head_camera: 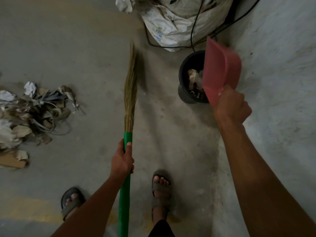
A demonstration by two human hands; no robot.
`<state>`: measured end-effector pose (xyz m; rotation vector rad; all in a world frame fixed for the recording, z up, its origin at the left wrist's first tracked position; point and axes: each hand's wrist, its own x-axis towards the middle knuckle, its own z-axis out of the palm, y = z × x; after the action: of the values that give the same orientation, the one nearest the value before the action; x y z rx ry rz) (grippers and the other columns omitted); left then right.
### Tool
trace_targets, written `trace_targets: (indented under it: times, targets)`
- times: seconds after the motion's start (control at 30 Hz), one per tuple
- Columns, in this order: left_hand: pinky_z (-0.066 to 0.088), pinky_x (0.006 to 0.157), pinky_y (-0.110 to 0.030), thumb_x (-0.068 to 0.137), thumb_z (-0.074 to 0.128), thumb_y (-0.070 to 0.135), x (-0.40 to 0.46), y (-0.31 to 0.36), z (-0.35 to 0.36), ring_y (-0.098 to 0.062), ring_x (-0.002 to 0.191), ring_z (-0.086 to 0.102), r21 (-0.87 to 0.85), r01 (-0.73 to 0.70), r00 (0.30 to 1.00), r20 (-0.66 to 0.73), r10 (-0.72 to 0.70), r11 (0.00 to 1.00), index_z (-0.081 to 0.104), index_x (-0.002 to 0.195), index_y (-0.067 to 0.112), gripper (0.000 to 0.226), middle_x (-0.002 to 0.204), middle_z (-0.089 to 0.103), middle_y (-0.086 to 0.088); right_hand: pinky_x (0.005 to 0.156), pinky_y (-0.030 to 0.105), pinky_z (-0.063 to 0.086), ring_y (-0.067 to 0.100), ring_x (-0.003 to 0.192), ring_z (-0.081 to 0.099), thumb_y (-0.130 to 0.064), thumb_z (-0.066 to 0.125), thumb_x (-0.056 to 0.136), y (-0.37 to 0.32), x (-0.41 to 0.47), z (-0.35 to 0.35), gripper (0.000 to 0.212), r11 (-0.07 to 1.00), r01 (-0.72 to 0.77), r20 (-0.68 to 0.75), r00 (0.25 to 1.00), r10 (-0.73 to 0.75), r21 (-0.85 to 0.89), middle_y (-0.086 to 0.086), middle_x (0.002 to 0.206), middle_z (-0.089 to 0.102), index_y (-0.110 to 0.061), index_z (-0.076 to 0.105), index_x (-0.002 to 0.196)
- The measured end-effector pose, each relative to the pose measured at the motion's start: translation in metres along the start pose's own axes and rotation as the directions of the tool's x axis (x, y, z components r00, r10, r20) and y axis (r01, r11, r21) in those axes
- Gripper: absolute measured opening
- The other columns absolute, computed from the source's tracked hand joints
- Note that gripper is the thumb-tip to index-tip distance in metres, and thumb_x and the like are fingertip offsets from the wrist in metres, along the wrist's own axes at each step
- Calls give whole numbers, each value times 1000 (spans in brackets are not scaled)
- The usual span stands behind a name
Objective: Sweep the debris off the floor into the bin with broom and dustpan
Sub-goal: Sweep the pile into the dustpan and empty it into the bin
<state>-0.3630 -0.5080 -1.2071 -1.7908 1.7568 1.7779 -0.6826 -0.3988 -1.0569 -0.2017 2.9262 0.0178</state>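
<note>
The right hand (230,106) grips the red dustpan (220,71), tipped over the black bin (183,77): the emptying step. The left hand (122,161) holds the broom (130,93). Debris (34,113) remains at the floor's left edge; the next move likely requires returning there.

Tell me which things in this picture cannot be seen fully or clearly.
- Head view: the dustpan, blurred, covers part of the bin, so its contents show only partly.
- The debris pile is cut by the left edge.
- The white sack is cut by the top edge.
- The broom handle leaves the bottom edge.
</note>
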Motion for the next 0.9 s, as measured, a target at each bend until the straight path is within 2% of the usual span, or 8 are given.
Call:
trace_targets:
  times: [0.13, 0.33, 0.43, 0.53, 0.63, 0.73, 0.83, 0.9]
  targets:
    - [52, 46, -30, 110, 43, 49, 1, -4, -12, -20, 54, 57, -25, 14, 1000, -6, -14, 1000, 38, 158, 35, 51, 77, 60, -14, 85, 48, 49, 46, 108, 68, -16, 60, 104, -9, -12, 6, 30, 999, -3, -74, 997, 5, 35, 21, 127, 65, -9, 57, 133]
    - [53, 45, -32, 110, 44, 49, -2, -16, -42, -21, 52, 57, -54, 2, 1000, -26, -4, 999, 39, 157, 35, 49, 75, 60, -14, 73, 43, 41, 44, 105, 68, -21, 54, 108, -36, -51, 14, 48, 989, 43, -263, 965, -4, 141, 17, 130, 64, -12, 43, 154]
    - [53, 45, -32, 110, 44, 49, -2, -26, -63, -22, 52, 58, -63, 13, 999, -39, -16, 998, 39, 157, 34, 49, 75, 61, -14, 74, 48, 48, 45, 106, 67, -25, 52, 109, -62, -78, 24, 47, 978, 94, -322, 946, -31, 184, 17, 130, 64, -15, 44, 154]
    - [54, 46, -32, 110, 44, 50, 0, -39, -87, -21, 53, 60, -72, 35, 997, -61, -39, 997, 36, 160, 34, 53, 77, 63, -14, 78, 47, 49, 44, 111, 65, -26, 51, 108, -97, -111, 40, 45, 937, 161, -284, 956, -70, 310, 17, 134, 65, -17, 49, 151]
    - [53, 45, -31, 110, 44, 49, 4, -53, -116, -21, 53, 60, -105, 50, 995, -86, -59, 993, 36, 160, 35, 52, 78, 64, -15, 75, 44, 43, 42, 110, 66, -26, 52, 108, -136, -148, 64, 40, 892, 242, -237, 958, -159, 382, 18, 128, 70, -19, 53, 148]
    - [53, 45, -32, 110, 44, 48, 9, -68, -148, -21, 53, 59, -141, 63, 991, -107, -78, 988, 38, 159, 34, 51, 76, 62, -14, 75, 32, 33, 37, 113, 67, -22, 53, 110, -174, -181, 88, 36, 871, 251, -120, 968, -220, 423, 14, 124, 72, -18, 55, 146]
    - [52, 44, -32, 111, 44, 47, 14, -84, -184, -20, 50, 60, -146, 51, 989, -133, -71, 988, 36, 160, 35, 51, 74, 63, -14, 77, 36, 44, 37, 106, 69, -25, 54, 109, -210, -213, 118, 31, 813, 245, -50, 965, -258, 528, 12, 114, 76, -17, 60, 139]
    - [53, 44, -34, 110, 44, 47, 19, -97, -210, -20, 49, 60, -154, 47, 988, -140, -69, 987, 36, 159, 36, 50, 73, 64, -13, 79, 39, 52, 32, 97, 72, -39, 55, 108, -231, -233, 142, 29, 757, 203, 3, 965, -261, 620, 2, 102, 79, -18, 68, 122]
